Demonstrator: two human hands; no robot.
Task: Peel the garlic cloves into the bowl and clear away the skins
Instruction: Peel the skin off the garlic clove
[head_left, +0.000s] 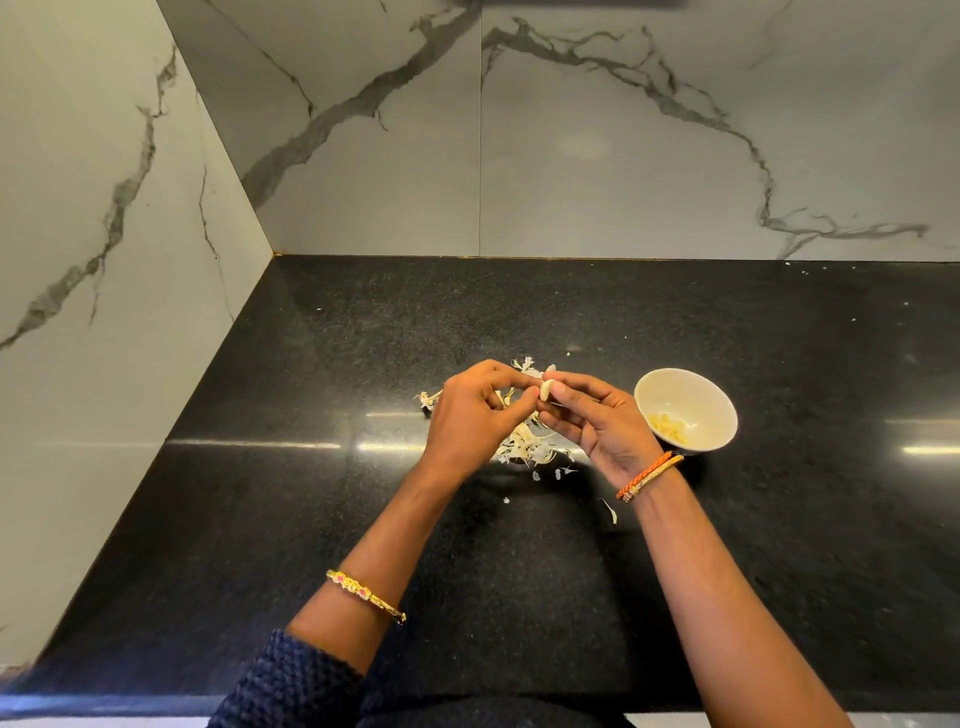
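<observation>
Two hands on one garlic clove (546, 389): left hand (475, 415) and right hand (597, 421) pinch it between curled fingertips, held over the skins (524, 441) so peel drops there. Bowl (719, 400) sits just right of the hand, peeled cloves (667, 427) inside; short transfer.

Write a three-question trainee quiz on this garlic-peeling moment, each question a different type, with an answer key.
1. True or false: the bowl stands on the person's left side.
2. Multiple choice: the garlic clove is (a) lying on the counter, (b) pinched between the left hand and right hand, (c) lying in the bowl.
3. Short answer: where do most of the skins lie?

Key
1. False: it stands to the right of the right hand.
2. b
3. On the black counter, under and around the hands, outside the bowl.
</observation>
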